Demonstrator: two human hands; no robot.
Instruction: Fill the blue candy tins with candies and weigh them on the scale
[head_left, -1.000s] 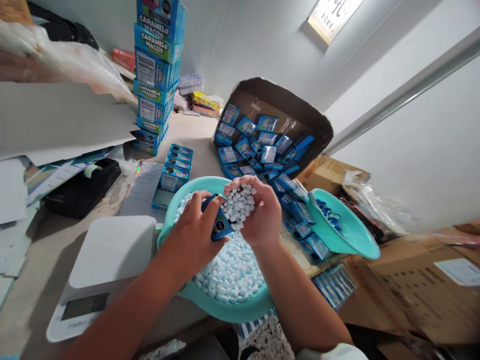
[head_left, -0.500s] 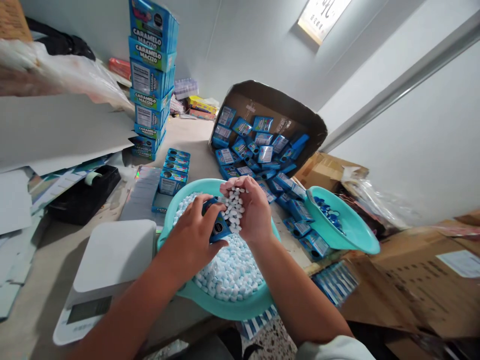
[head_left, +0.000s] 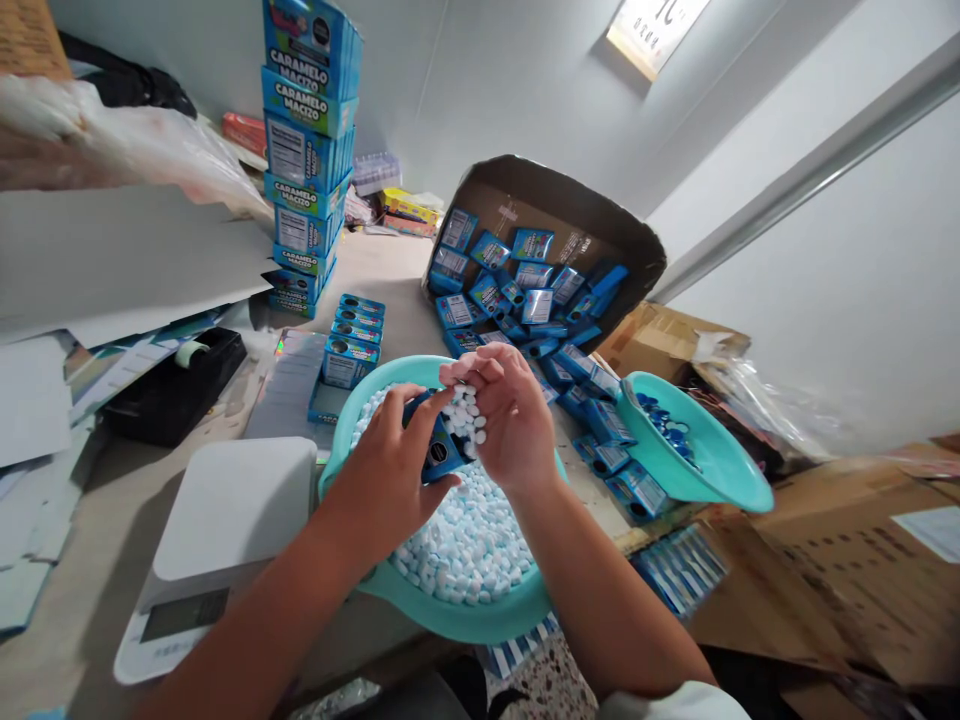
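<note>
My left hand (head_left: 394,455) is closed around a small blue candy box (head_left: 444,452), tilted over the basin. Cupped against the box's open side, my right hand (head_left: 517,415) holds a heap of small white candies (head_left: 466,415) that spill toward the box. Both hands are above a turquoise basin (head_left: 480,628) full of loose white candies (head_left: 465,560). How many candies are inside the box is hidden by my fingers.
A white scale (head_left: 232,510) stands left of the basin. Behind are a tall stack of candy boxes (head_left: 307,150), a short row of boxes (head_left: 351,360) and a cardboard carton (head_left: 517,185) spilling blue boxes. At right, a turquoise bowl (head_left: 724,480) holds blue pieces.
The heap of candies in my right hand has shrunk, and its fingers have curled closer to the box. My left hand keeps the box in nearly the same place.
</note>
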